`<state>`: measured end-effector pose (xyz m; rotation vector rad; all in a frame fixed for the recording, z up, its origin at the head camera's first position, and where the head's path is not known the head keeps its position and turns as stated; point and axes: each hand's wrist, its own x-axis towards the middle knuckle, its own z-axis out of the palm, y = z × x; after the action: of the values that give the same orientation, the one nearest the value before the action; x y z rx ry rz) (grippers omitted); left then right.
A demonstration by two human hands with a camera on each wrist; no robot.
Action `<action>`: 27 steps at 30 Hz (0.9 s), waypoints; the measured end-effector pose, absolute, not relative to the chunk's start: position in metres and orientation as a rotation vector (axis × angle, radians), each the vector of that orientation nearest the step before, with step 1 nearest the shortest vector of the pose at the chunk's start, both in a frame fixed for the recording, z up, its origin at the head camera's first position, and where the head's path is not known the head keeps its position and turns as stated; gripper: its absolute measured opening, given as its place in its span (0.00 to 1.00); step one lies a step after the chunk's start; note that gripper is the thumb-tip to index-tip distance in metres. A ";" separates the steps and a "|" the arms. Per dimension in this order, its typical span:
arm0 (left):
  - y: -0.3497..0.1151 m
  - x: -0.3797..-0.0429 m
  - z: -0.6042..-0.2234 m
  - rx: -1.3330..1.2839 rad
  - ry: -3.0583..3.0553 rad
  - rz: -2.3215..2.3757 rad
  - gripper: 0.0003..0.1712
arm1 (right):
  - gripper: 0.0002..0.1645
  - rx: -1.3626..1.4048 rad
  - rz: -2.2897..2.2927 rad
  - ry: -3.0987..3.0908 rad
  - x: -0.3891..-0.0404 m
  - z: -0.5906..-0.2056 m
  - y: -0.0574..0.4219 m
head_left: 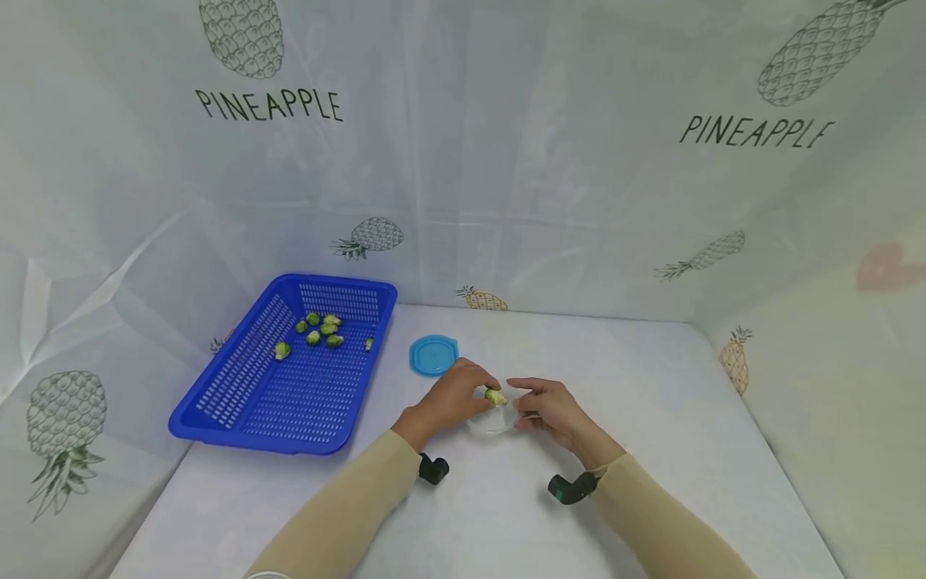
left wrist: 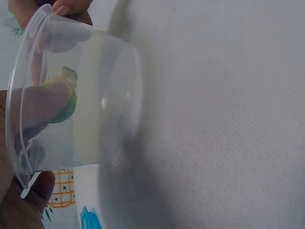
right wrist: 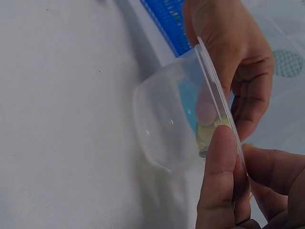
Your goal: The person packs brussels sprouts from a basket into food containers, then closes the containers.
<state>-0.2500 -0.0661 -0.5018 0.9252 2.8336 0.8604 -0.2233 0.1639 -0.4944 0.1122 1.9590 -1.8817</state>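
My left hand [head_left: 452, 394] pinches a Brussels sprout [head_left: 495, 396] between thumb and fingers. The sprout is just within the mouth of a round, clear plastic container [head_left: 492, 424], and shows through its wall in both wrist views. My right hand [head_left: 555, 414] grips the container's rim on the right side, with thumb and fingers to either side of the rim in the right wrist view. The container [left wrist: 116, 95] stands close over the white table, its interior otherwise bare as far as the wall lets me see.
A blue plastic basket [head_left: 289, 444] on the left holds several loose Brussels sprouts [head_left: 328, 329]. Behind my left hand lies a light-blue lid [head_left: 434, 355]. White sheeting printed with pineapples [head_left: 506, 161] walls in the table [head_left: 651, 378] at the back and sides.
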 end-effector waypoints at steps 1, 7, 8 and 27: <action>-0.066 -0.250 -0.501 0.938 2.842 0.836 0.17 | 0.33 0.112 -1.881 1.960 -0.223 -0.494 0.164; -0.065 -0.248 -0.500 0.936 2.860 0.800 0.18 | 0.33 0.125 -1.873 1.969 -0.224 -0.495 0.163; -0.065 -0.247 -0.500 0.929 2.861 0.803 0.18 | 0.33 0.128 -1.873 1.968 -0.224 -0.495 0.163; -0.068 -0.246 -0.505 0.894 2.844 0.918 0.22 | 0.33 0.113 -1.881 1.965 -0.222 -0.492 0.162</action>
<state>-0.2458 -0.0683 -0.5054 0.8936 2.8445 0.9178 -0.2220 0.1617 -0.4917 0.1133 1.9648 -1.8814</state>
